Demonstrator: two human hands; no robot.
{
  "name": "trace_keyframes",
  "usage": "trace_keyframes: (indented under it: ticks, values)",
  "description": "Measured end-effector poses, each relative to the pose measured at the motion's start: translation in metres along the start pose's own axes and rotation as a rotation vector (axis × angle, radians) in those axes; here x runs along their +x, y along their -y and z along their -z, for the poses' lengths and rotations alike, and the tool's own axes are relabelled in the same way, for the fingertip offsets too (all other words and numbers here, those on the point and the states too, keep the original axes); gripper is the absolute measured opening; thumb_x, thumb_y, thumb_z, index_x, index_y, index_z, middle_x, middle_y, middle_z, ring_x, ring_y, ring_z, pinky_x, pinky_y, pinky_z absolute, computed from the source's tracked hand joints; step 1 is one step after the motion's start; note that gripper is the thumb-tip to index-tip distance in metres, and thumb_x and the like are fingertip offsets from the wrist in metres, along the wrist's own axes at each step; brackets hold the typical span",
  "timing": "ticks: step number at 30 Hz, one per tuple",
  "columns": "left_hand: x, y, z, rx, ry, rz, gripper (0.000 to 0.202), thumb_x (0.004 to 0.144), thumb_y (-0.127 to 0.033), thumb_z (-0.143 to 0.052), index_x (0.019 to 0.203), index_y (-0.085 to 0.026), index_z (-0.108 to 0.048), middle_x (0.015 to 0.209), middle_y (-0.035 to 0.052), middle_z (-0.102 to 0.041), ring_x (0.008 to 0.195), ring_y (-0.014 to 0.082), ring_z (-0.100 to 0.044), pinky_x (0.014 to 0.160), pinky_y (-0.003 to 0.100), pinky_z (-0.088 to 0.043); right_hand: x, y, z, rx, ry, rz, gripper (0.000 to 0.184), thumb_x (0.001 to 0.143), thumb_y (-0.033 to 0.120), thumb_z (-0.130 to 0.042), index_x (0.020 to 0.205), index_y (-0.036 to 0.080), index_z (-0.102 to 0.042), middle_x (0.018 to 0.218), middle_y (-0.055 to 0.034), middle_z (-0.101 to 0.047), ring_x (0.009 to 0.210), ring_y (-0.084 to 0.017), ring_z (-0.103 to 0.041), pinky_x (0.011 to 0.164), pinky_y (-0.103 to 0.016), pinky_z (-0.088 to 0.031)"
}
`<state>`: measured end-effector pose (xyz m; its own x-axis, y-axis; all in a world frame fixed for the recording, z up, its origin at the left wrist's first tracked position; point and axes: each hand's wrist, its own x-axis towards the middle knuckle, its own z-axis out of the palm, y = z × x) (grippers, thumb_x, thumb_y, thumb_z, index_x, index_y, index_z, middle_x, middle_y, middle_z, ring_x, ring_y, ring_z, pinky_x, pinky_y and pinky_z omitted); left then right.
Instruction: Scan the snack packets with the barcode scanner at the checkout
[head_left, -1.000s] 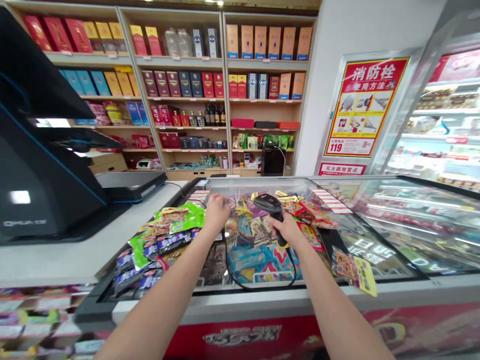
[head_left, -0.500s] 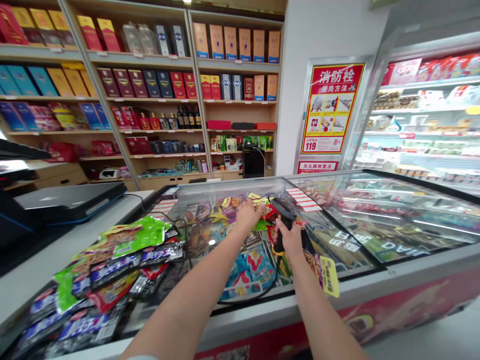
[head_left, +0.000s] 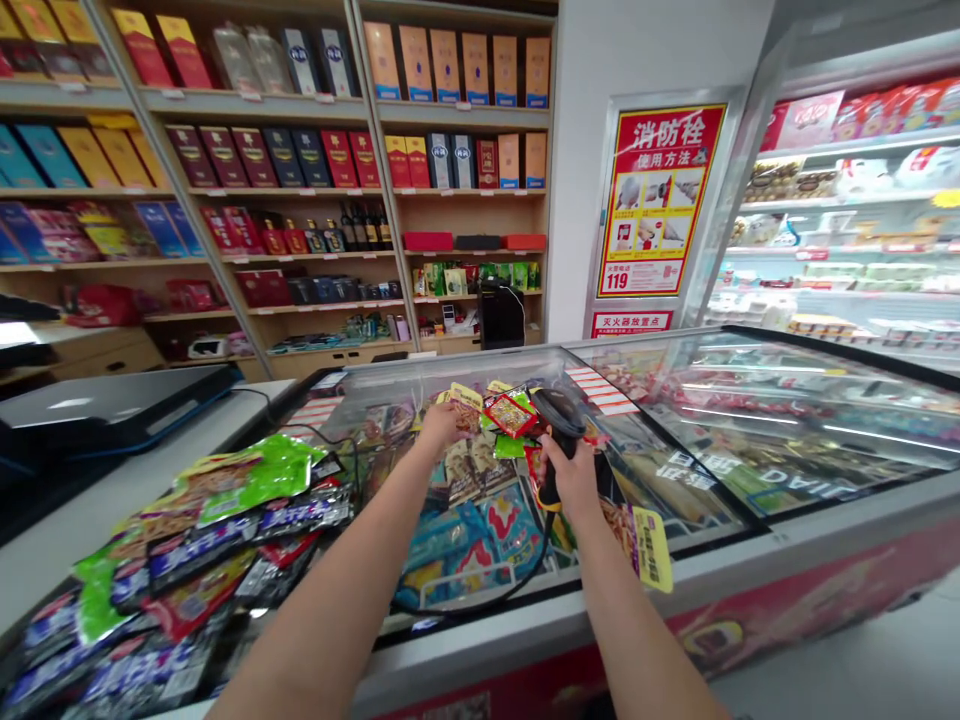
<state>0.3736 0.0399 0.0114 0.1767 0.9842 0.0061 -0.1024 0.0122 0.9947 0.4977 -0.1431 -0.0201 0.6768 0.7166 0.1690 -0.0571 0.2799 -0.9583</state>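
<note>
My right hand (head_left: 573, 472) is wrapped round the handle of a black barcode scanner (head_left: 559, 412), whose cable loops down over the freezer's glass lid. Its head is above several snack packets, among them a red one (head_left: 511, 414) and a green one. Farther left, my left hand (head_left: 439, 424) has its fingers closed on the edge of a yellow-topped snack packet (head_left: 466, 402); the fingertips are partly hidden. Close to my right forearm lies another snack packet with a yellow header (head_left: 651, 548).
A pile of black, green and red snack packets (head_left: 202, 550) covers the left end of the chest freezer (head_left: 720, 590). Beside it, a flat dark device (head_left: 112, 410) stands on the counter. Behind are shelves of boxes (head_left: 300, 160); a lit display fridge (head_left: 847, 240) is at right.
My left hand has moved left with the yellow-topped packet, away from the scanner. The red packet beneath the scanner now shows more fully. My right hand still holds the scanner, nearly in place.
</note>
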Motion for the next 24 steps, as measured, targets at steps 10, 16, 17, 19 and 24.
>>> trace_keyframes:
  ticks: [10, 16, 17, 19, 24]
  values:
    - [-0.039, -0.004, 0.031, -0.478, 0.010, 0.191, 0.014, 0.077, -0.003, -0.058, 0.078, -0.017, -0.055, 0.071, 0.0043, -0.070, 0.064, 0.0154, -0.069, 0.071, 0.033, -0.061, -0.003, 0.013, -0.012, -0.063, 0.287, -0.118, 0.041, 0.064, 0.052, -0.077, 0.073, 0.022, -0.051, 0.052, 0.0054, -0.054, 0.038, -0.011, -0.047, 0.038, -0.025, -0.040]
    - [-0.035, 0.011, 0.028, -0.454, -0.083, 0.195, 0.015, 0.074, -0.008, -0.068, 0.077, -0.016, -0.056, 0.069, 0.0013, -0.067, 0.061, 0.0133, -0.067, 0.067, 0.029, -0.058, -0.007, 0.009, -0.016, -0.158, 0.397, -0.078, 0.034, 0.070, 0.048, -0.074, 0.074, 0.021, -0.052, 0.050, 0.0053, -0.054, 0.038, -0.011, -0.046, 0.041, -0.026, -0.041]
    - [-0.034, 0.013, 0.028, -0.456, -0.089, 0.181, 0.016, 0.072, -0.008, -0.070, 0.077, -0.016, -0.057, 0.070, 0.0014, -0.067, 0.062, 0.0136, -0.067, 0.067, 0.028, -0.057, -0.008, 0.006, -0.015, -0.180, 0.408, -0.071, 0.033, 0.072, 0.047, -0.073, 0.074, 0.021, -0.052, 0.049, 0.0054, -0.053, 0.038, -0.011, -0.046, 0.041, -0.026, -0.041]
    - [-0.035, 0.012, 0.027, -0.481, -0.071, 0.126, 0.018, 0.070, -0.009, -0.072, 0.080, -0.016, -0.060, 0.074, 0.0022, -0.069, 0.067, 0.0145, -0.068, 0.066, 0.027, -0.057, -0.008, 0.002, -0.014, -0.198, 0.413, -0.070, 0.032, 0.072, 0.046, -0.073, 0.075, 0.022, -0.053, 0.049, 0.0055, -0.053, 0.038, -0.012, -0.048, 0.041, -0.025, -0.040]
    - [-0.041, 0.003, 0.028, -0.596, -0.007, 0.145, 0.010, 0.078, -0.012, -0.066, 0.084, -0.017, -0.059, 0.068, -0.0008, -0.063, 0.053, 0.0094, -0.059, 0.050, 0.018, -0.048, -0.009, -0.003, -0.015, -0.097, 0.376, -0.087, 0.037, 0.069, 0.050, -0.075, 0.075, 0.021, -0.053, 0.051, 0.0051, -0.054, 0.038, -0.011, -0.047, 0.039, -0.025, -0.040]
